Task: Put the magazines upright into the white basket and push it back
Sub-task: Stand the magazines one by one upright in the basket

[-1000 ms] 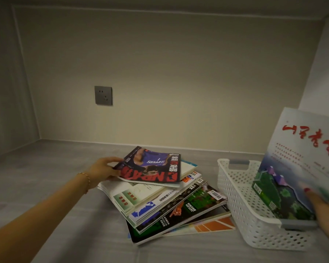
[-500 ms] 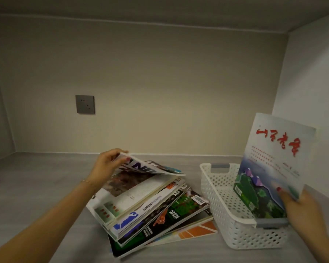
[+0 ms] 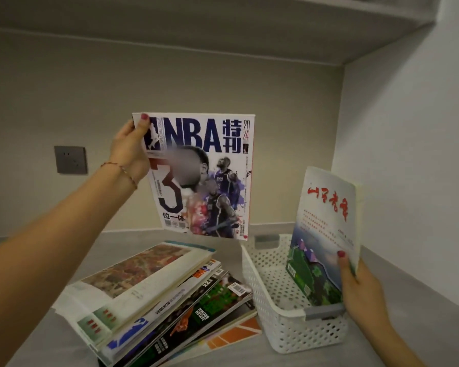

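My left hand (image 3: pixel 130 152) grips the top left corner of an NBA magazine (image 3: pixel 204 178) and holds it upright in the air, above the stack and left of the basket. A white perforated basket (image 3: pixel 284 327) with grey handles sits on the grey shelf at the right. My right hand (image 3: pixel 361 290) holds a pale magazine with red characters (image 3: pixel 326 234) upright, its lower edge inside the basket by the right wall. A fanned stack of several magazines (image 3: pixel 157 300) lies flat left of the basket.
The shelf is an alcove: a beige back wall with a grey wall socket (image 3: pixel 70 160), a white side wall (image 3: pixel 408 154) close to the basket's right, and a ceiling board overhead. Grey shelf surface (image 3: pixel 398 282) runs behind the basket to the back wall.
My left hand lifted the NBA magazine off the stack and turned it upright, cover facing me. My right hand kept the pale magazine standing in the basket.
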